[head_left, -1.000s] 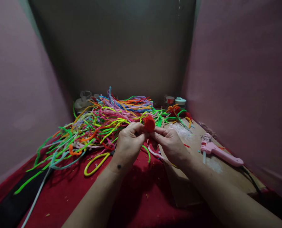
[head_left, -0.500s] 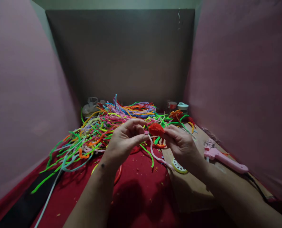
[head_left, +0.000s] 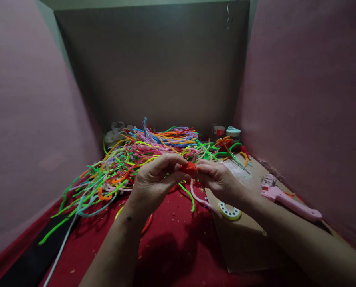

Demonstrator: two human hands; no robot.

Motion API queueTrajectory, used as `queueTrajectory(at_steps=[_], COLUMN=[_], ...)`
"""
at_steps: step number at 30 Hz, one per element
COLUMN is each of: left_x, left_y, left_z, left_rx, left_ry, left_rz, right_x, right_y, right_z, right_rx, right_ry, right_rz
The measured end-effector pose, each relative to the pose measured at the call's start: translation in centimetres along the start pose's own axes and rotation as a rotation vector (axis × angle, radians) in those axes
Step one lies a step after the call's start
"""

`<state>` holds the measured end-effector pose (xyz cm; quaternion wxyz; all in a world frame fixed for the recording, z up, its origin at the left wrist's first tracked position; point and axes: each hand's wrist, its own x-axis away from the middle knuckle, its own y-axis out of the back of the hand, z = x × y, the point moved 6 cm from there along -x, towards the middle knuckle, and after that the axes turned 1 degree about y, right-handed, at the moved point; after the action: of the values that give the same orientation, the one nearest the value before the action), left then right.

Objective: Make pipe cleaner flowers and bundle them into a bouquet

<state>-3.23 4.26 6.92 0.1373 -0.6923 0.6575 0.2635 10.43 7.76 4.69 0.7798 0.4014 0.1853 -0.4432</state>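
A small red fuzzy piece (head_left: 190, 169), looking like bent pipe cleaner, is held up between my two hands over the red cloth. My left hand (head_left: 158, 175) pinches its left side with thumb and forefinger. On the other side, the fingertips of my right hand (head_left: 218, 177) are closed on its right end. Fingers cover much of the piece, so its full shape is hidden. Just behind and to the left spreads a big heap of coloured pipe cleaners (head_left: 154, 145). A pale pink pipe cleaner (head_left: 197, 197) hangs or lies below my fingers; I cannot tell which.
At the right, a pink glue gun (head_left: 291, 201) lies on a brown board (head_left: 250, 247). A yellow-rimmed ring with holes (head_left: 229, 211) sits on the board's left edge. Scissors (head_left: 239, 162), a lidded jar (head_left: 233, 132) and a clear container (head_left: 117, 128) stand or lie farther back. Pink walls flank both sides.
My left thumb and forefinger have closed on the red piece, which was in my right fingers alone. The piece has moved slightly left and down.
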Motion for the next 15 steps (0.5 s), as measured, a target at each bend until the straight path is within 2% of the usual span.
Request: queueTrajectory(at_steps=[3,9,12,15], left_x=[0.0,-0.1,0.0,0.0], left_y=[0.1,-0.5,-0.8,-0.9], left_z=[-0.1,0.1,0.2,0.5], left_rx=[-0.037,-0.049,-0.060,-0.056], left_ry=[-0.022,-0.016,0.009,0.054], left_rz=[-0.020,0.033,0.035,0.035], right_x=[0.2,1.0,1.2,1.4], right_y=[0.3,0.2,0.1,-0.1], right_z=[-0.1,-0.3,-0.5,-1.0], right_rx=[0.066,0.109,0.088,0.011], right_ry=[0.047,0.092,0.053,-0.055], right_rz=[-0.043,-0.060,-0.055,-0.008])
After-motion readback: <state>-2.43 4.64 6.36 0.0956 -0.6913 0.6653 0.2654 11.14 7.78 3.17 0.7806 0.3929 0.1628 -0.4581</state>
